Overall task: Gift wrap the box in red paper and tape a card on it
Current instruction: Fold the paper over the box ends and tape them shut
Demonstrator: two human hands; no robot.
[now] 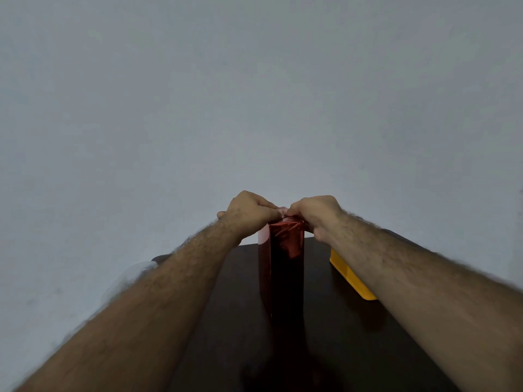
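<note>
Pale grey wall fills most of the view, with a dark bench low at six o'clock; on it the tall box stands upright on end at the centre, already clad in shiny red paper; both hands meet at its top, the left hand from nine o'clock and the right hand from three o'clock, each with fingers curled and pinching the paper's top edge, where a pale underside shows; a yellow tray lies on the bench at three o'clock of the box, apart from it; no card or tape is in sight; the risk, as I judge it, is that the narrow upright box tips under a sideways pull, or the thin foil tears or springs open at the fold if either pinch slackens before tape goes on.
</note>
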